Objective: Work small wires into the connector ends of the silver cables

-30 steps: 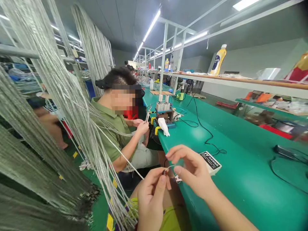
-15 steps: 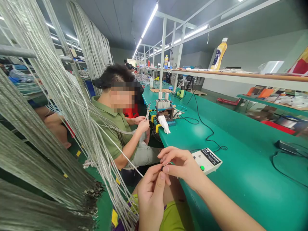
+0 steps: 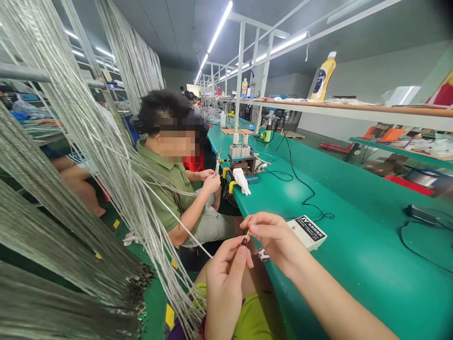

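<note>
Your left hand (image 3: 226, 276) points up and away, thumb and fingers closed on a dark cable end (image 3: 244, 242); your right hand (image 3: 274, 236) angles in, thumb and fingertips pinching its thin wire (image 3: 247, 234). Both meet over your lap (image 3: 255, 316), beside the edge of the green bench (image 3: 354, 264), white JY box (image 3: 307, 232) just past your right hand.

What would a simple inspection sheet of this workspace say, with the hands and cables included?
Surface: green bench top, dotted with pale specks.
Job's things: small dark piece with a thin light wire.
Clutter: white box and white glove on the bench, the glove by a machine.
Hands: left hand pinches the small dark piece; right hand pinches the thin light wire.
Cables: black cable curving loosely over the bench top.
Surroundings: seated co-worker, hanging silvery strands, shelf with a bottle.
</note>
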{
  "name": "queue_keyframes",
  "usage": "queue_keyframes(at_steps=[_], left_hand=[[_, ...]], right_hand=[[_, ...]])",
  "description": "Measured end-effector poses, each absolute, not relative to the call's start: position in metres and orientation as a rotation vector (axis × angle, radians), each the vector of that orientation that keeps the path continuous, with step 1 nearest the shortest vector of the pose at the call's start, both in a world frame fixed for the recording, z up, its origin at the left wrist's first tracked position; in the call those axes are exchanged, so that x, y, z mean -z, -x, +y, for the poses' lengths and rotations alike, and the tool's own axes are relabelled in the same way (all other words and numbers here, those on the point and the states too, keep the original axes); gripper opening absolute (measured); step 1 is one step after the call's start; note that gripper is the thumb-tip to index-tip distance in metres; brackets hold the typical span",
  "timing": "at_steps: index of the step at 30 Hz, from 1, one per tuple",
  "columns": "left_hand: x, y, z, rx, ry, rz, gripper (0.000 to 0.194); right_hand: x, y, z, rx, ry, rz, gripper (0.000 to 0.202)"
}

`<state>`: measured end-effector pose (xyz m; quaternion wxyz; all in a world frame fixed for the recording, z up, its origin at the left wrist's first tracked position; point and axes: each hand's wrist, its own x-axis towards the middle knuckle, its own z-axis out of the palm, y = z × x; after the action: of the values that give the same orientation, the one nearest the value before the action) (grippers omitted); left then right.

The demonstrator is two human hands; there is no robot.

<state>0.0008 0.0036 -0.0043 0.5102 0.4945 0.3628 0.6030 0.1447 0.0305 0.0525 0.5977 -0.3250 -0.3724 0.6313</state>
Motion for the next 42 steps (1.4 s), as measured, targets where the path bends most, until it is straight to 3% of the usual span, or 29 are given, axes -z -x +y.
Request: queue_keyframes(at_steps=[12, 17, 22, 32, 42], left_hand=[[0.014, 0.003, -0.002, -1.51, -1.13, 0.877, 0.031], [0.011, 0.003, -0.001, -1.513, -1.117, 0.841, 0.027], [0.008, 0.004, 0.0, -1.51, -1.113, 0.829, 0.027], [0.009, 0.005, 0.006, -1.53, -1.077, 0.86, 0.033], [0.007, 0.006, 0.005, -1.514, -1.017, 0.84, 0.038]], right_hand=[[-0.054, -0.149, 0.035, -1.323, 0.751, -0.84, 0.026], [-0.046, -0.139, 0.028, -1.419, 0.659, -1.147, 0.018], [-0.041, -0.134, 0.029, -1.259, 0.641, -1.271, 0.006], [-0.029, -0.118, 0.025, -1.162, 0.77, -1.148, 0.016], [-0.025, -0.111, 0.015, -0.778, 0.819, -1.313, 0.007]])
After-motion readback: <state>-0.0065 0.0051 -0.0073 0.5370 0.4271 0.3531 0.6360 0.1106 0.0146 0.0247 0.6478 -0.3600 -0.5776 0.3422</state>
